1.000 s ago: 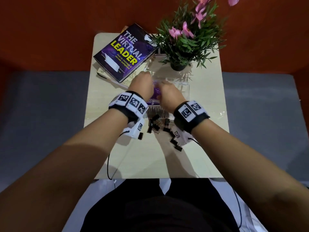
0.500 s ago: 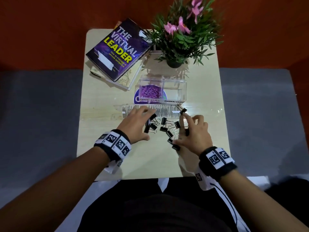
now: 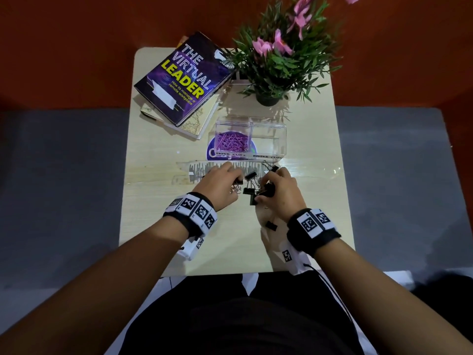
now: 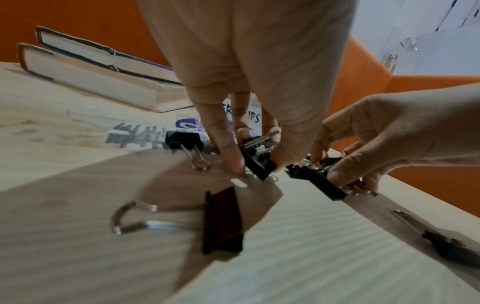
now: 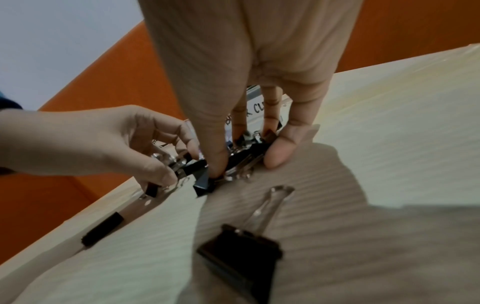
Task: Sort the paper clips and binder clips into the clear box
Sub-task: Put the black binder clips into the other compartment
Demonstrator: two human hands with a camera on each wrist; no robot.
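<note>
The clear box (image 3: 281, 139) stands mid-table; purple paper clips (image 3: 231, 142) fill its left compartment, and only the table shows through the right one. Black binder clips (image 3: 252, 185) lie bunched in front of it. My left hand (image 3: 225, 183) pinches a binder clip (image 4: 259, 166) between thumb and fingers. My right hand (image 3: 276, 188) curls round several binder clips (image 5: 241, 156) against the table. The two hands nearly touch. One loose clip (image 3: 271, 224) lies near my right wrist, and another (image 4: 223, 220) lies under my left palm.
The box's clear lid (image 3: 204, 170) lies flat just behind the clips. Two stacked books (image 3: 184, 80) sit at the back left and a potted plant (image 3: 276, 62) at the back right. The small table's front edge (image 3: 230, 274) is close to my body.
A second ago both hands were over the box. They drew back to the binder clips, spread over them, and now the fingers have curled in and gathered clips.
</note>
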